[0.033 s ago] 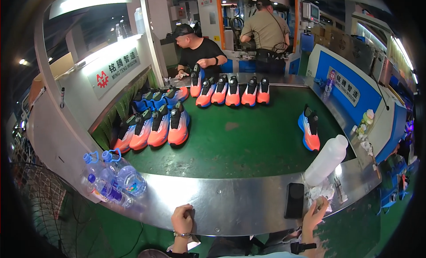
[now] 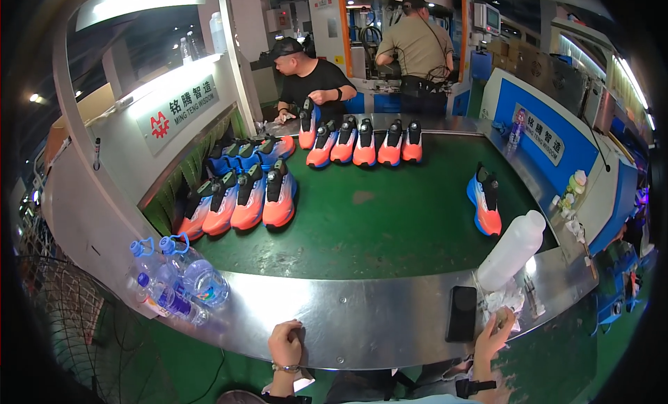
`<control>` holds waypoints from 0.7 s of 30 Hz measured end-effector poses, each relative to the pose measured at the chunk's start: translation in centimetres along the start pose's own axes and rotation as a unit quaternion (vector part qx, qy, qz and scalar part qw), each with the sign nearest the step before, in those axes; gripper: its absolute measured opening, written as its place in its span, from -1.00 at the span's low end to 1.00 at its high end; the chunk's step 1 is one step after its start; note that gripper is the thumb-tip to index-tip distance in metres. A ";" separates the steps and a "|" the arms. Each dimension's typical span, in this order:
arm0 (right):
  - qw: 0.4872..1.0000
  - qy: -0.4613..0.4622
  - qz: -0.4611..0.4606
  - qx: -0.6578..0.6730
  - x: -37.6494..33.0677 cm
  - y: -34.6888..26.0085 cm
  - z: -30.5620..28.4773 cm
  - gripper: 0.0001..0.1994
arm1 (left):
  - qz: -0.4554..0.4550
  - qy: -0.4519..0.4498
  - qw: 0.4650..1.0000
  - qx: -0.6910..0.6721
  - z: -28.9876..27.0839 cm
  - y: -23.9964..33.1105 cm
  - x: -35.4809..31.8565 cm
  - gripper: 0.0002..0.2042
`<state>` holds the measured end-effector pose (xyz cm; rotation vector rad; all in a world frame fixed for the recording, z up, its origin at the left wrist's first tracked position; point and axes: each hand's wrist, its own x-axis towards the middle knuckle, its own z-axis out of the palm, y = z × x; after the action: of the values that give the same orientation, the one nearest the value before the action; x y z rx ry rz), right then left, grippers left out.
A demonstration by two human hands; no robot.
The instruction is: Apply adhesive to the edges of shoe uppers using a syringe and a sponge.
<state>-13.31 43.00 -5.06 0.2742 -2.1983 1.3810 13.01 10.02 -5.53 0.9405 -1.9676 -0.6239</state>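
The work ledge [image 2: 362,313] is bare sheet metal, smooth and brightly reflective, and the left hand [image 2: 286,343] rests on its edge beside clear, glossy plastic water bottles [image 2: 182,279]. The belt surface [image 2: 376,223] is matt green, with a dull, slightly scuffed look, and carries shoes [image 2: 264,195] with smooth orange-and-blue uppers of a soft sheen. Near the right hand [image 2: 495,334] lie a glossy black phone [image 2: 462,312], a translucent white matt plastic bottle [image 2: 511,249] and crumpled whitish material.

- Both forearms are cut off by the lower edge
- Right hand [image 2: 495,329] closes on something pale, too small to tell
- Small items beside the phone [image 2: 462,313] blur together
- Leftmost shoes [image 2: 198,213] partly hidden under the housing
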 end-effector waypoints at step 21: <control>1.000 0.017 0.004 -0.006 -0.7 2.3 -0.3 -0.66 | 0.025 -0.021 0.998 0.061 0.2 0.3 0.3 -0.73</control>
<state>-13.65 44.27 -7.13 0.2371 -2.1815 1.3666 12.63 10.00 -5.30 0.9551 -2.0794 -0.5019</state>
